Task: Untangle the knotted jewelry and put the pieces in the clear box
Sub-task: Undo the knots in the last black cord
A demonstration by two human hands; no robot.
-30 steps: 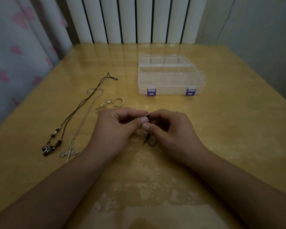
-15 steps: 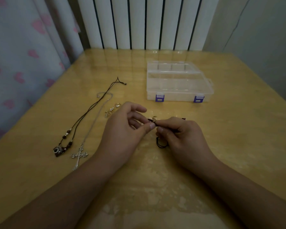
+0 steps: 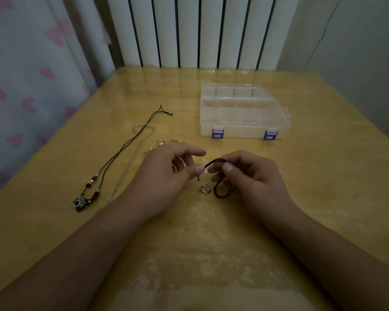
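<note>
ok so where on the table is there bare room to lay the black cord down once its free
Bare table lies right of the right hand, up to the table's right edge, and near you between the forearms. It is crowded left of the left hand: beaded necklace, silver chain. A ring lies between the hands, the clear box behind.

Both hands hover over the table [image 3: 323,176]. The right hand [image 3: 252,176] pinches a black cord [image 3: 219,161]; the left hand [image 3: 166,173] pinches its end. A ring [image 3: 205,189] lies below them. A beaded necklace [image 3: 92,191] lies left, and the clear box [image 3: 243,113] sits closed behind.
</note>
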